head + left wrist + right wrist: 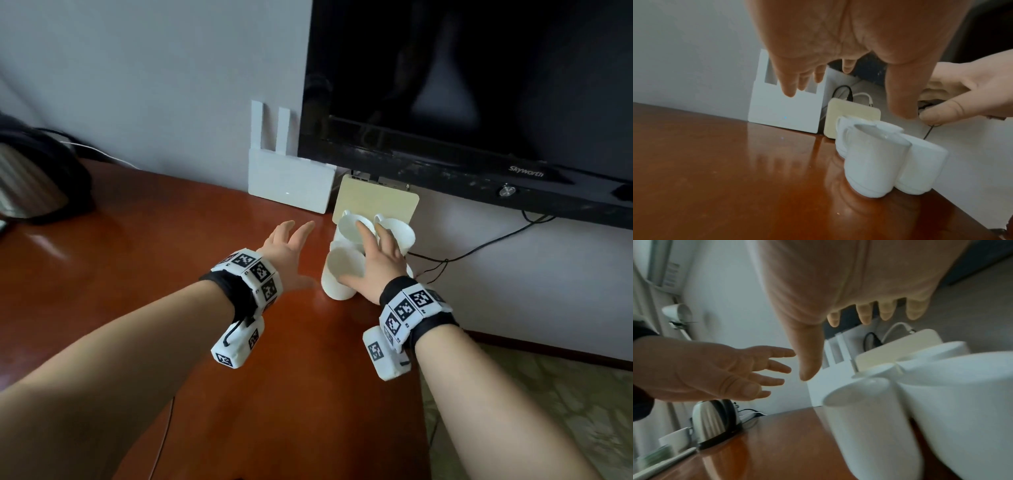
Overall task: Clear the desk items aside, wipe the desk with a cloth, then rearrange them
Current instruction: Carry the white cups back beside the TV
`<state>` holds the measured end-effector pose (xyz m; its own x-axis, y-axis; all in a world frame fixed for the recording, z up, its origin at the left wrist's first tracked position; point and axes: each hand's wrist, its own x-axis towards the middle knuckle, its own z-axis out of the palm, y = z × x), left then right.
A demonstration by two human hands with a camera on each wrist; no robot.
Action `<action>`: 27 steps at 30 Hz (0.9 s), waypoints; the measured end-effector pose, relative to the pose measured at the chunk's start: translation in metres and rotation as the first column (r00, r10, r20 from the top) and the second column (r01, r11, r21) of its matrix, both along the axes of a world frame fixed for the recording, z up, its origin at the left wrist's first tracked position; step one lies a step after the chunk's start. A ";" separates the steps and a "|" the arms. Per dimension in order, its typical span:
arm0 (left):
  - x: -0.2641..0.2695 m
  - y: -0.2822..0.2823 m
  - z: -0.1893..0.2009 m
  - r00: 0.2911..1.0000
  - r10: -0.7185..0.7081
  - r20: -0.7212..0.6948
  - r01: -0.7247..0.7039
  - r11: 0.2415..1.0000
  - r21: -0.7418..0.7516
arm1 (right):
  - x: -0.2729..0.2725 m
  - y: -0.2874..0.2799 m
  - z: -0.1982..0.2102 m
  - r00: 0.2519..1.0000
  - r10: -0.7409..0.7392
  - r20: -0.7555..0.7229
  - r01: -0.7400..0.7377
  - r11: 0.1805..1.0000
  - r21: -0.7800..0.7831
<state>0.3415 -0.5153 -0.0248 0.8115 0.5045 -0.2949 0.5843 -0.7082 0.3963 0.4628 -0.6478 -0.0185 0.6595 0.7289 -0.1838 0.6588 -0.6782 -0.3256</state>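
Observation:
Several white mugs (342, 274) stand huddled together at the back right of the glossy brown desk (171, 274). My right hand (376, 257) hovers over them with straight, spread fingers and its thumb beside the nearest mug's rim; it grips nothing. My left hand (291, 240) is open just left of the cluster, fingers spread and apart from the mugs. The left wrist view shows the mugs (875, 162) below my left palm (838, 32). In the right wrist view they (879, 418) fill the lower right under my right palm (838, 280).
A white router (291, 185) and a beige box (380, 198) lean on the wall behind the mugs. A black TV (479, 85) hangs to the right, with cables (479, 246) below it. A steel kettle (715, 418) and a cup (676, 439) stand far left. The desk's right edge (423, 394) is close.

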 end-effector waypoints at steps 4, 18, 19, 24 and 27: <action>-0.063 0.029 0.022 0.995 0.014 0.096 -0.018 0.999 0.040 | -0.055 0.042 0.026 0.993 0.116 0.009 -0.117 0.993 0.024; -0.443 0.171 0.059 0.963 0.254 0.090 -0.269 0.928 0.256 | -0.335 0.220 0.065 0.822 0.566 0.058 -0.569 0.814 0.118; -0.465 0.176 0.058 0.953 0.291 0.086 -0.303 0.921 0.244 | -0.352 0.230 0.064 0.814 0.578 0.051 -0.580 0.806 0.115; -0.544 0.197 0.053 0.930 0.366 0.029 -0.363 0.908 0.210 | -0.415 0.271 0.059 0.776 0.630 -0.011 -0.627 0.774 0.082; -0.568 0.211 0.049 0.906 0.420 0.048 -0.422 0.888 0.184 | -0.436 0.294 0.055 0.770 0.638 -0.002 -0.637 0.769 0.051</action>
